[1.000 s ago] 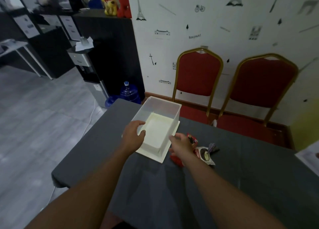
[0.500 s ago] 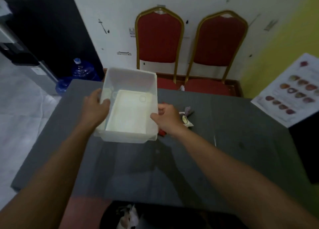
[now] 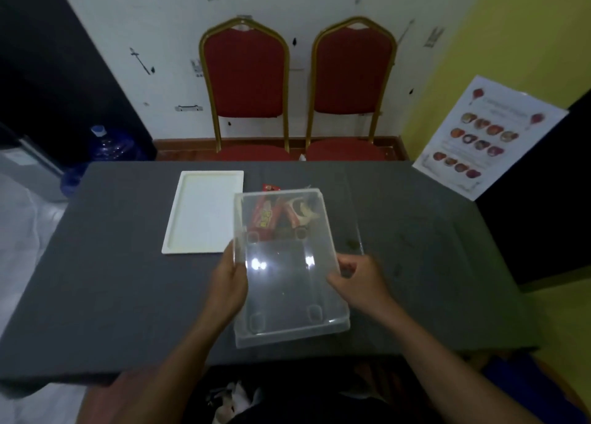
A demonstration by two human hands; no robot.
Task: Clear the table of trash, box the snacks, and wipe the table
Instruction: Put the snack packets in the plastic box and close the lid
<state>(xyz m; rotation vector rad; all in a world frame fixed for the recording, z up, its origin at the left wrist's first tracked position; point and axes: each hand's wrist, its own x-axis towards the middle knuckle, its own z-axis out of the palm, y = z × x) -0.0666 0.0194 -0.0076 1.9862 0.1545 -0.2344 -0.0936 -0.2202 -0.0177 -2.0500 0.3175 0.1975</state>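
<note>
Clear plastic box (image 3: 287, 273), held by 2 hands over a dark grey table (image 3: 112, 279). Its long axis runs straight away from the person: near end by the table's near edge, far end over the snacks. The left hand (image 3: 228, 283) grips the left long wall, fingers curled round it. The right hand (image 3: 361, 279) grips the right long wall the same way, approx. level w/ the left.

Snack packets (image 3: 271, 215), red and white, show through the box's far end, ahead of both hands and between them. Cannot tell if they lie inside the box or on the table under it; the box looks lifted or tilted, not certain.

A white lid (image 3: 204, 212) lies flat on the table just beside the box's far left corner, open side up, long axis also front-to-back. The left hand is the nearer to it.

Judgement: boxing step is in hand. Either hand must let go of a wall before it can reach the snacks; the left is a bit closer to the red packet. Nothing else stands btw. hands and snacks except the box itself.

Beyond the table: 2 red chairs (image 3: 246, 78) w/ gold frames, side by side at the wall. A blue water bottle (image 3: 108, 145) sits on the floor far left; a food poster (image 3: 479, 135) leans far right.
</note>
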